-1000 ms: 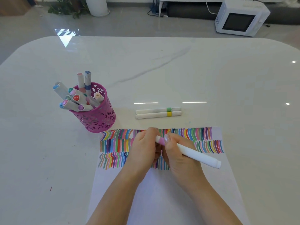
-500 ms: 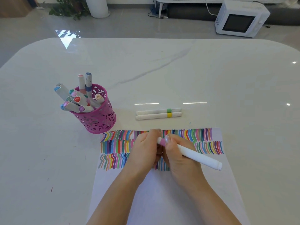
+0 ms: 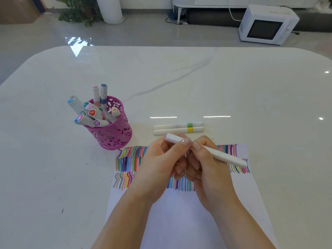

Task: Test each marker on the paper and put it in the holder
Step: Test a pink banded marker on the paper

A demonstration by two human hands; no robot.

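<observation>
White plastic marker (image 3: 226, 157), slim and rigid, held slanting just above the paper (image 3: 179, 221), over the rows of coloured test strokes. Barrel pinched near its forward end by the right hand (image 3: 208, 169); cap (image 3: 173, 138) gripped by the left hand (image 3: 161, 164), fingertips of both meeting at the joint. Cannot tell whether cap seated or parted. Judged light, stiff, smooth enough to slip; best taken mid-barrel, cap drawn straight along the axis. Two further markers (image 3: 177, 128) lying side by side, touching, beyond the paper. Pink perforated holder (image 3: 115, 135) to the left, crowded with markers, on the white table (image 3: 233, 87).
</observation>
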